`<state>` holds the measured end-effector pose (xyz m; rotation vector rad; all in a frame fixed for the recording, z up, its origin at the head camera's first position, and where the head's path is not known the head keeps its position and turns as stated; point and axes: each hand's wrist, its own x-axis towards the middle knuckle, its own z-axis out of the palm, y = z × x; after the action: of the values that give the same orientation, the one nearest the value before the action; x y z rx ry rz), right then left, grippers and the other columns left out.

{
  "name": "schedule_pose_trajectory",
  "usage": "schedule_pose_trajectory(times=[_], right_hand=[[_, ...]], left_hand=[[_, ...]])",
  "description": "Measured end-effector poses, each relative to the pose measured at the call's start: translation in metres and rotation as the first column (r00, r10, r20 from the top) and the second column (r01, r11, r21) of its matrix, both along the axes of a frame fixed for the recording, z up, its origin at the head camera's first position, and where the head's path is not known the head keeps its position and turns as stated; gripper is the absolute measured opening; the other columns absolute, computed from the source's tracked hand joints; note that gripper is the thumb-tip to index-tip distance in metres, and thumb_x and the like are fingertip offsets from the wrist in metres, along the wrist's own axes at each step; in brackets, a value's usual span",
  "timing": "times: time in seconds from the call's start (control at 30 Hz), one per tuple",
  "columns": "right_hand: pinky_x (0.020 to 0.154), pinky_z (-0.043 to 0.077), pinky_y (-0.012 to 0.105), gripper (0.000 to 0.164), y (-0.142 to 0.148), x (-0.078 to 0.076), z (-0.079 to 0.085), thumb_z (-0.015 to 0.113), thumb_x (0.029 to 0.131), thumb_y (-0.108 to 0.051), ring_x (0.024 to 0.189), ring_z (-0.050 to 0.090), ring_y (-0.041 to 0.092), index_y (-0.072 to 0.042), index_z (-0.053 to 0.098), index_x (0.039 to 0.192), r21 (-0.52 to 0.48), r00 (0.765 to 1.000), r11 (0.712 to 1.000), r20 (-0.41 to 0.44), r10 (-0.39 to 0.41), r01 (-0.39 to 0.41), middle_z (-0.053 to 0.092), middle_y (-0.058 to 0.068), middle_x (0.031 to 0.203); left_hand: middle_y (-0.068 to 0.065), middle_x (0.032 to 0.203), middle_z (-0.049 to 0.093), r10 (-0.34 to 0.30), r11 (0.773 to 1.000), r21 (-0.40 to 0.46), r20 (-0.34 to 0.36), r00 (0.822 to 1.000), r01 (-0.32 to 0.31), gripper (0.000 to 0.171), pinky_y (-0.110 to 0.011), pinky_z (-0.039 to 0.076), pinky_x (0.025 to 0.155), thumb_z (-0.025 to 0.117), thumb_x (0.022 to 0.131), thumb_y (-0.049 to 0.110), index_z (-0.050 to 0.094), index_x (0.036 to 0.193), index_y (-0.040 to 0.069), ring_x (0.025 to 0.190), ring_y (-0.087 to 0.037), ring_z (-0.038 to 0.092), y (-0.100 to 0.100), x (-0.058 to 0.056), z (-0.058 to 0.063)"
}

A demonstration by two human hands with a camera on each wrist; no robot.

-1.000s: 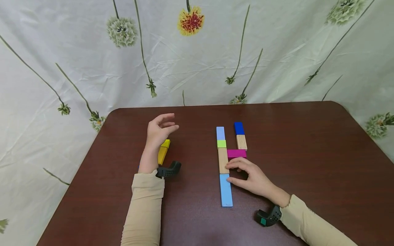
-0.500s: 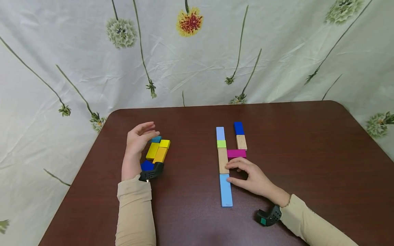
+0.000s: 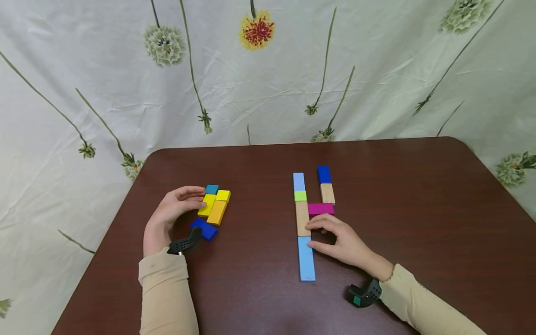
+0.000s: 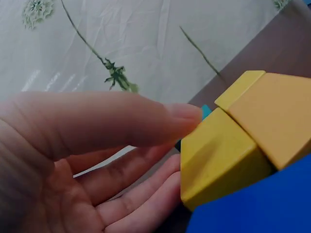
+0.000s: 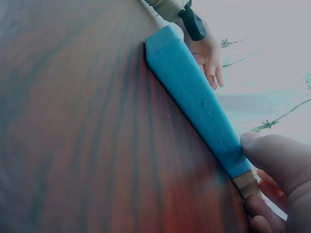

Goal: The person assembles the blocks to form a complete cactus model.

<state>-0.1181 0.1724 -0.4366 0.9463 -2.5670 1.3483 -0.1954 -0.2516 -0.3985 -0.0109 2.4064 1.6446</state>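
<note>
My left hand [image 3: 172, 210] is beside a small cluster of blocks on the left, its fingers relaxed. Thumb and fingertips come up to the yellow block [image 3: 206, 207]; in the left wrist view the thumb lies at that block's [image 4: 218, 155] edge. Around it sit a teal block [image 3: 211, 189], a small bright yellow block [image 3: 224, 195], an orange-yellow block [image 3: 217, 213] and blue blocks [image 3: 208, 230]. My right hand [image 3: 347, 242] rests loosely at a row of blocks, fingertips touching a natural wood block [image 3: 302, 218], thumb at the long light blue block [image 3: 306, 260].
Beyond, the row continues with a green block [image 3: 300, 196] and a periwinkle block [image 3: 298, 181]. A magenta block [image 3: 321, 209] lies crosswise, near a short wood block [image 3: 327, 193] and a dark blue block [image 3: 324, 174]. The brown table [image 3: 402, 195] meets a floral cloth [image 3: 268, 83].
My left hand has moved left and down from above the cluster, uncovering the blocks, and now touches the yellow block from its left side. My right hand has stayed in place.
</note>
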Motion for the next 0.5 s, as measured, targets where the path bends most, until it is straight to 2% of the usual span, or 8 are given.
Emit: schedule_pose_trajectory(times=[0.1, 0.23, 0.37, 0.5], right_hand=[[0.082, 0.047, 0.027, 0.034, -0.0005, 0.0000, 0.0003, 0.077, 0.080, -0.022, 0.102, 0.055, 0.010, -0.013, 0.066, 0.110, -0.002, 1.000, 1.000, -0.002, 0.002, -0.002, 0.059, -0.006, 0.114], [0.082, 0.047, 0.027, 0.034, -0.0008, 0.0000, 0.0008, 0.077, 0.079, -0.022, 0.102, 0.055, 0.010, -0.013, 0.067, 0.110, 0.000, 1.000, 1.000, -0.001, 0.001, -0.001, 0.059, -0.007, 0.114], [0.082, 0.047, 0.027, 0.034, -0.0005, -0.0003, 0.0007, 0.077, 0.079, -0.022, 0.102, 0.055, 0.010, -0.013, 0.067, 0.110, 0.003, 1.000, 1.000, 0.003, 0.000, 0.000, 0.059, -0.007, 0.114], [0.082, 0.046, 0.026, 0.034, 0.0004, -0.0005, -0.0001, 0.077, 0.079, -0.022, 0.102, 0.055, 0.009, -0.014, 0.067, 0.110, 0.002, 1.000, 1.000, 0.002, -0.002, 0.002, 0.059, -0.008, 0.114]], left_hand=[[-0.021, 0.131, 0.051, -0.063, 0.998, -0.008, 0.025, 0.998, 0.063, 0.061, -0.020, 0.048, 0.084, 0.074, 0.081, 0.016, 0.047, 0.133, -0.002, 0.109, -0.018, 0.056, -0.0031, 0.0010, 0.0004], [-0.022, 0.137, 0.043, -0.154, 0.988, 0.002, 0.042, 0.987, 0.154, 0.068, -0.024, 0.048, 0.085, 0.075, 0.079, 0.013, 0.042, 0.138, -0.001, 0.121, -0.033, 0.044, -0.0066, 0.0015, 0.0004], [-0.023, 0.141, 0.038, -0.220, 0.975, 0.020, 0.042, 0.975, 0.220, 0.072, -0.026, 0.049, 0.085, 0.074, 0.079, 0.009, 0.038, 0.141, 0.000, 0.125, -0.038, 0.039, -0.0088, 0.0014, 0.0003], [-0.024, 0.143, 0.035, -0.256, 0.966, 0.032, 0.033, 0.966, 0.255, 0.073, -0.027, 0.049, 0.085, 0.073, 0.079, 0.005, 0.036, 0.142, -0.002, 0.125, -0.040, 0.039, -0.0093, 0.0011, 0.0005]])
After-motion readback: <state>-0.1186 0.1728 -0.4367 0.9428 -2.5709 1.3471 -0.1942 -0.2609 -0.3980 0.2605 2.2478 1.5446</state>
